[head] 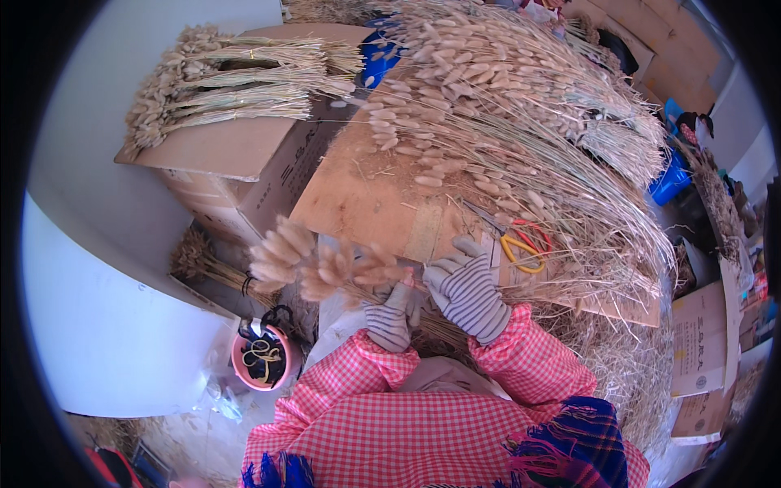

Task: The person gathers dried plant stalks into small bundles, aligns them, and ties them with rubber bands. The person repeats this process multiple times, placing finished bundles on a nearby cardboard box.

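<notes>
My left hand [390,318], in a grey glove with dark stripes, is closed around the stems of a bunch of dried bunny-tail grass [332,271], whose fluffy heads point left. Close to its right, my right hand [467,290] wears a matching glove; its fingers lie over the board's near edge beside the stems, and whether they grip any is unclear. Scissors [518,244] with one yellow and one red handle rest on the brown board [366,201] just beyond my right hand. A large pile of loose dried grass [488,122] covers the board's far and right parts.
Tied grass bundles [244,91] lie on a cardboard box [213,146] at the left. Another bundle [213,268] is lower, near a pink bucket [287,360] holding dark and yellow ties. Straw litters the floor at the right, beside cardboard boxes [698,341]. Part of a person [546,9] shows at the top.
</notes>
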{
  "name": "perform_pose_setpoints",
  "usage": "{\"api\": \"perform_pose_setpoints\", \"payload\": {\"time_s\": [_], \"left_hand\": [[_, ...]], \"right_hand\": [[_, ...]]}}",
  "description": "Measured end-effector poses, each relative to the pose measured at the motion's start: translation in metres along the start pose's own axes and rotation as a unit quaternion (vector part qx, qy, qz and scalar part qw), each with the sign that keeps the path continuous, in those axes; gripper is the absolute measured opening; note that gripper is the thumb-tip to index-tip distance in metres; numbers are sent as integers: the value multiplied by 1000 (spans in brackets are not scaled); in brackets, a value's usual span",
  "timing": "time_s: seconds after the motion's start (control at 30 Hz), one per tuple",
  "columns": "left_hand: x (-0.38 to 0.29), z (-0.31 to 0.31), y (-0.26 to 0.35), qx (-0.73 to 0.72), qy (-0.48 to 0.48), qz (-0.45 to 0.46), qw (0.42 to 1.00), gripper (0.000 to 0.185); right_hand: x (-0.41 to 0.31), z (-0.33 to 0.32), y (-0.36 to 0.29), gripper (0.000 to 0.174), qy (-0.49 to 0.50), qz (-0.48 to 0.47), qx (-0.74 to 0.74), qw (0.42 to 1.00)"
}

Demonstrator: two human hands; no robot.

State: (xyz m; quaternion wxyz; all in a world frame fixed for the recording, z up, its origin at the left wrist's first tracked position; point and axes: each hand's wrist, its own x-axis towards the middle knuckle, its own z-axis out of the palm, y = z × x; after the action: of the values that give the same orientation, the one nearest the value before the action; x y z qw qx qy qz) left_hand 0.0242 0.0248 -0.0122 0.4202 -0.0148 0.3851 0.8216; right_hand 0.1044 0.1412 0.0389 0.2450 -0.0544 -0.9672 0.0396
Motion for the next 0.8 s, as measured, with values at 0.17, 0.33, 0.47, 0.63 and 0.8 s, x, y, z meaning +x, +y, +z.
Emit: {"api": "perform_pose_setpoints", "payload": {"time_s": [0.17,0.33,0.47,0.63,0.8], "left_hand": [[1,-4,-2,-10,-13,5,1000,6],[1,-7,-5,-22,-22,14,999,3],[6,-16,-12,9,-90,40,995,10],[17,-31,-29,-63,-45,-83,993,36],[18,-34,-21,-76,-78,-81,991,19]], "right_hand": [[-3,-5,-2,14,45,28,130,990],[-2,-6,-8,19,17,109,147,983],[4,12,-24,24,71,36,50,996],[2,24,-38,31,-5,51,30,998],[-1,13,-33,33,-3,45,29,999]]}}
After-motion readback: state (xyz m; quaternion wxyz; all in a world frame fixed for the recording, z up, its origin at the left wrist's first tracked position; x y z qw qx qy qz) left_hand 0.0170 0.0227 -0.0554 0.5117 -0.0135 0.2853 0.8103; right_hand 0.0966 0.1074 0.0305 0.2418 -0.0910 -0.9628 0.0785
